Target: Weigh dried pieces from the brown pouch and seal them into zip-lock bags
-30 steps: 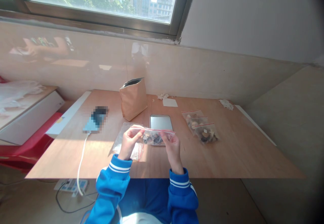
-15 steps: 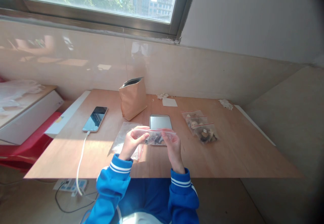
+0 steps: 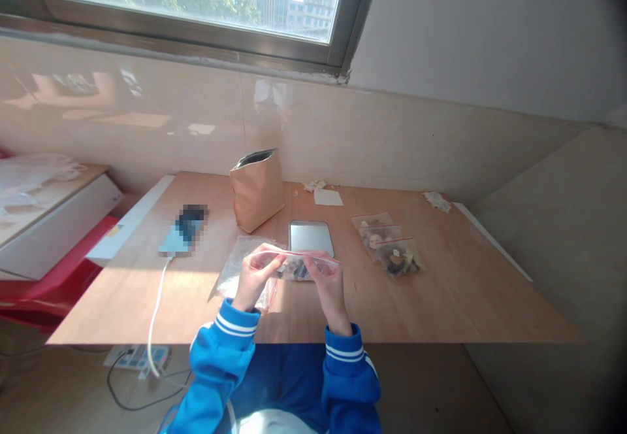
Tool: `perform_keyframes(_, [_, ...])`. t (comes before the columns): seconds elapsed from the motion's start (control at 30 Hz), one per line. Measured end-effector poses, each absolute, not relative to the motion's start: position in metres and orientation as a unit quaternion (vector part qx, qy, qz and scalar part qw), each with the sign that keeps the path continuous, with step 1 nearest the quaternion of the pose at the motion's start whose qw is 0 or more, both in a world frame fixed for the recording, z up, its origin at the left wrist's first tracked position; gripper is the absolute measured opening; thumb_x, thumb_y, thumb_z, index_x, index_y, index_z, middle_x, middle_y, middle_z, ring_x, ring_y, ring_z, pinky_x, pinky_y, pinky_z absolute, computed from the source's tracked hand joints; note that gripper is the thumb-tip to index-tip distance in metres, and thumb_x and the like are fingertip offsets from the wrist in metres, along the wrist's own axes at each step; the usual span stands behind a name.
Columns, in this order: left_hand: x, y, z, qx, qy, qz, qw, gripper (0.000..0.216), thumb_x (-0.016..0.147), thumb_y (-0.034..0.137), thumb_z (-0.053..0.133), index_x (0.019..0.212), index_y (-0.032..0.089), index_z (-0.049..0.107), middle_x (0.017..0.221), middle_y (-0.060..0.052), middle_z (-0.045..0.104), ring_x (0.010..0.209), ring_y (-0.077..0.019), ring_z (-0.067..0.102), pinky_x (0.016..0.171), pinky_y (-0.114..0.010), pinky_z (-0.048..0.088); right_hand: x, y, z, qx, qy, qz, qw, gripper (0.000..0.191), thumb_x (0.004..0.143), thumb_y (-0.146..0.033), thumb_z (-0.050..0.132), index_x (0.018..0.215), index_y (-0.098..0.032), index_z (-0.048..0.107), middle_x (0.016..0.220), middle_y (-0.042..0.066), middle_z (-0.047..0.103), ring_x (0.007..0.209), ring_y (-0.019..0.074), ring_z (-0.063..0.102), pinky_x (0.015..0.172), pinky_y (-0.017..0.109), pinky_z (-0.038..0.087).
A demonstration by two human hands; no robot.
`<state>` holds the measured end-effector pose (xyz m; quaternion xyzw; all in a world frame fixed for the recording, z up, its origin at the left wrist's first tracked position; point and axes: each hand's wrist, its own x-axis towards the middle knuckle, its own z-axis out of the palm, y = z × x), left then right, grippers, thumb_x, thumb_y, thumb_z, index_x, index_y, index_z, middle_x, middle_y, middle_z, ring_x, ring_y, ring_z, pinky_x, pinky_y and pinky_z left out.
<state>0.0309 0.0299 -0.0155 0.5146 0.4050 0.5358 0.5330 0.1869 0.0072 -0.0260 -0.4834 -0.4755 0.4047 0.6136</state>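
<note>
Both of my hands hold a small clear zip bag point(image 3: 296, 265) with a red seal strip and dark pieces inside, just above the wooden table point(image 3: 441, 297). My left hand point(image 3: 255, 278) pinches the bag's left end at the seal. My right hand point(image 3: 329, 285) pinches the right end. Under my left hand lies a pile of empty clear zip bags point(image 3: 242, 269). A small silver scale point(image 3: 310, 236) sits just behind the held bag.
A brown paper pouch point(image 3: 257, 189) stands open behind the scale. A phone point(image 3: 183, 229) on a white cable point(image 3: 157, 306) lies at the left. Filled zip bags point(image 3: 389, 248) lie at the right. White paper scraps point(image 3: 328, 197) sit near the wall.
My hands have drawn slightly closer together along the bag's seal and the bag has tipped a little; nothing else on the table has moved.
</note>
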Motion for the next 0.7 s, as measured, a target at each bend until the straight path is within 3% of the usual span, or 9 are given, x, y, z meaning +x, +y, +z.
perform_keyframes(0.37, [0.042, 0.021, -0.021, 0.469, 0.432, 0.570, 0.519, 0.021, 0.075, 0.036, 0.072, 0.077, 0.015, 0.071, 0.076, -0.003, 0.067, 0.075, -0.0172, 0.065, 0.068, -0.025, 0.052, 0.183, 0.008, -0.029, -0.528, -0.445, 0.369, 0.622, 0.021, 0.077, -0.040, 0.069, 0.077, -0.019, 0.070, 0.075, 0.003, 0.071, 0.071, 0.0182, 0.066, 0.065, 0.029, 0.054])
perform_keyframes(0.53, [0.040, 0.022, -0.023, 0.481, 0.407, 0.564, 0.534, 0.020, 0.076, 0.035, 0.072, 0.082, 0.017, 0.074, 0.087, -0.004, 0.070, 0.083, -0.0184, 0.067, 0.074, -0.026, 0.054, 0.187, 0.007, -0.026, -0.507, -0.461, 0.405, 0.606, 0.024, 0.078, -0.043, 0.067, 0.079, -0.019, 0.072, 0.080, 0.004, 0.073, 0.077, 0.0202, 0.068, 0.070, 0.032, 0.057])
perform_keyframes(0.7, [0.035, 0.024, -0.024, 0.480, 0.413, 0.544, 0.551, 0.024, 0.074, 0.037, 0.074, 0.089, 0.018, 0.074, 0.087, -0.006, 0.071, 0.076, -0.0194, 0.068, 0.067, -0.028, 0.055, 0.191, 0.003, -0.023, -0.471, -0.472, 0.471, 0.577, 0.028, 0.079, -0.044, 0.067, 0.094, -0.021, 0.073, 0.094, 0.006, 0.075, 0.088, 0.0237, 0.070, 0.078, 0.038, 0.058])
